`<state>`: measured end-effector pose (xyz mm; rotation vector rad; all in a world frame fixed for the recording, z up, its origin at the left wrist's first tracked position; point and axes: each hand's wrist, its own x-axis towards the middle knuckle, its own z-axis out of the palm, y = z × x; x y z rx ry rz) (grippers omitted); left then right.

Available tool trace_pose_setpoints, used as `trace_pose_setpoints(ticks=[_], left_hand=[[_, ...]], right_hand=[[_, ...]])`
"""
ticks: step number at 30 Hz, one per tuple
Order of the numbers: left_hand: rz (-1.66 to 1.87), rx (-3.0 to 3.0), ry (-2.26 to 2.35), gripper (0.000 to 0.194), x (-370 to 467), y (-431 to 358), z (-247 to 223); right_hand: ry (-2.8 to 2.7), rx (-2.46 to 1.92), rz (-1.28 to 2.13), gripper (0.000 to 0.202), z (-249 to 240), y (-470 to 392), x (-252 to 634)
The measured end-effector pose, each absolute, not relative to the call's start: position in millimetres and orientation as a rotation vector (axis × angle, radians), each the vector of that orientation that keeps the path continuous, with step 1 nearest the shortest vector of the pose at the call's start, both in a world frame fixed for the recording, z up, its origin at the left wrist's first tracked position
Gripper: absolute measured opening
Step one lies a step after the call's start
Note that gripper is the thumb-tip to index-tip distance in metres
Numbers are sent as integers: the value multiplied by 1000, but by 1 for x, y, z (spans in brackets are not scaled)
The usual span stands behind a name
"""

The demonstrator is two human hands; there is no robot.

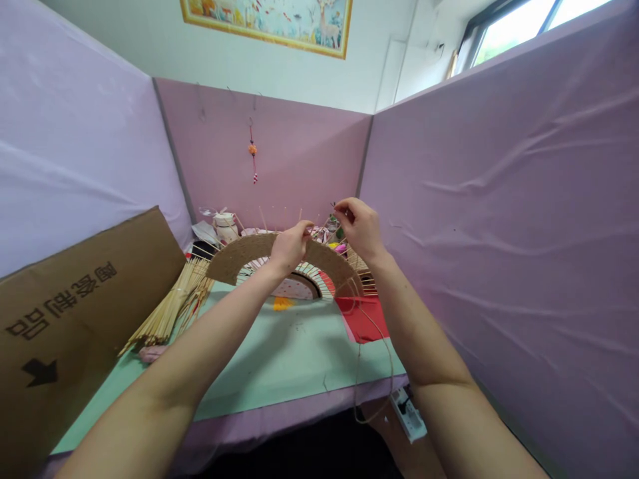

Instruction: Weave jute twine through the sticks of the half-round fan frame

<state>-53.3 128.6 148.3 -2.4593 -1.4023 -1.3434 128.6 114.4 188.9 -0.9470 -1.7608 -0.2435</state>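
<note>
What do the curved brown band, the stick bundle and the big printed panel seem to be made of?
Curved brown band: probably matt, jute-like twine; similar loose cord hangs by its right end.
Stick bundle: likely bamboo or wood, unpainted, being pale, thin and straight.
Printed panel: apparently cardboard, dull brown with black print.

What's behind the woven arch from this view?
Past its left shoulder, a white jar shows; near its right side, a bright pink item. Whatever sits directly behind the woven band and left hand is covered.

Arch [239, 258] tan-brown; sticks [167, 309] pale yellow; tabletop [279, 359] mint green; sheet [368, 322] bright red; back panel [309, 146] pink
</note>
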Motion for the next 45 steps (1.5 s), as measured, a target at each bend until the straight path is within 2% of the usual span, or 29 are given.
trace_pose_setpoints(ticks=[6, 16, 20, 31, 35, 41, 45], left_hand=[[-1287, -2421, -1426, 23, -55, 126, 150], [-1313, -2438, -1424, 22, -54, 131, 146], [-1335, -2441, -1396, 21, -55, 133, 145], [-1341, -2453, -1422, 21, -55, 124, 151], [-1331, -2448, -1455, 21, -53, 125, 151], [-1317, -2406, -1471, 24, -51, 128, 148], [-1263, -2370, -1495, 33, -52, 128, 139]], right_hand=[[-1721, -1124, -186, 9, 201, 137, 126], [-1778, -1149, -208, 14, 162, 84, 147], [-1739, -1285, -146, 14, 158, 94, 152], [-1735, -1254, -75, 11, 165, 123, 167], [-1669, -1230, -86, 13, 149, 114, 170], [-1610, -1179, -477, 21, 98, 93, 148], [-1732, -1207, -498, 25, 63, 96, 135]])
